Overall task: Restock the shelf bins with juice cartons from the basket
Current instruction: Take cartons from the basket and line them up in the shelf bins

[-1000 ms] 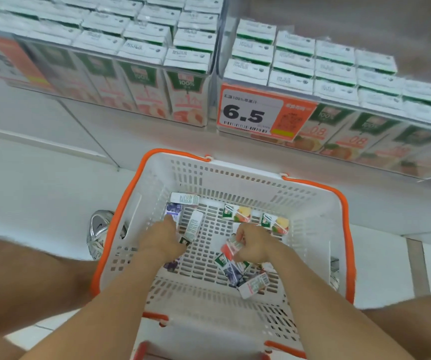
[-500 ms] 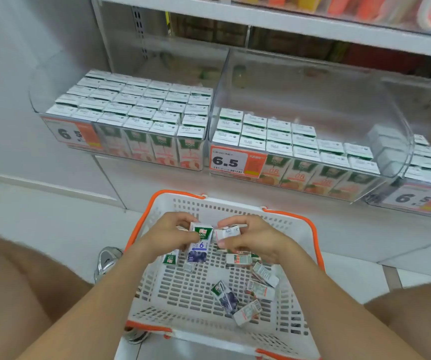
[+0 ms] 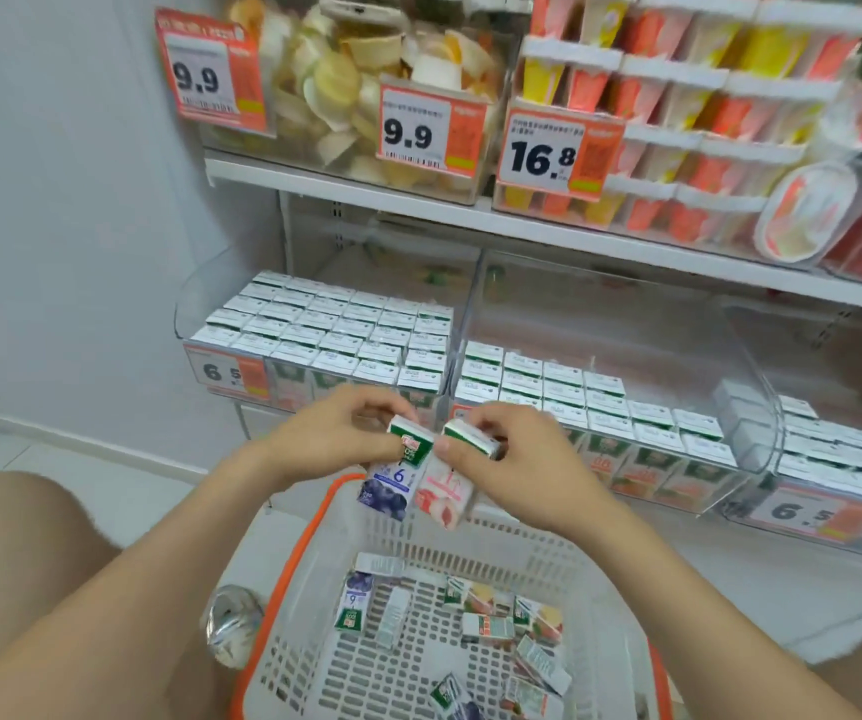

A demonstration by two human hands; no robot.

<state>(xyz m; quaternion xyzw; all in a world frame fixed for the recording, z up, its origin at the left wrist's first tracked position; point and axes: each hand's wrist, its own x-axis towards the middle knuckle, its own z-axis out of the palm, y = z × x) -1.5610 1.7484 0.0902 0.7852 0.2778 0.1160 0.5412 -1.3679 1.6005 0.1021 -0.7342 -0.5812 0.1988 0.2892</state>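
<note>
Left grip [image 3: 335, 439] pinches the blueberry carton [image 3: 390, 483] by its top; right grip [image 3: 514, 459] holds the peach carton [image 3: 444, 493] likewise — both hang long-axis vertical over the basket [image 3: 522, 543] rim. Beyond, the part-filled centre bin [image 3: 626, 324] lies nearest the right grip — seemingly room at rear.

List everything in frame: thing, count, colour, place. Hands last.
basket: 1, white with orange rim, bottom centre
loose cartons: about ten, mixed colours, lying in the basket
blue carton: 1, blue and white, above the basket
pink carton: 1, pink and white, right of the blue one
left bin: 1, clear, full of white-topped cartons, lower shelf
middle bin: 1, clear, cartons at the front only
right bin: 1, clear, stocked, right edge
price tags: orange and white, 6.5 below, 9.9 and 16.8 above
upper-shelf packs: yellow and orange, count unclear
silver object: 1, left of the basket
legs: 2, frame sides
left hand: fingers grip the blue carton
right hand: fingers grip the pink carton
</note>
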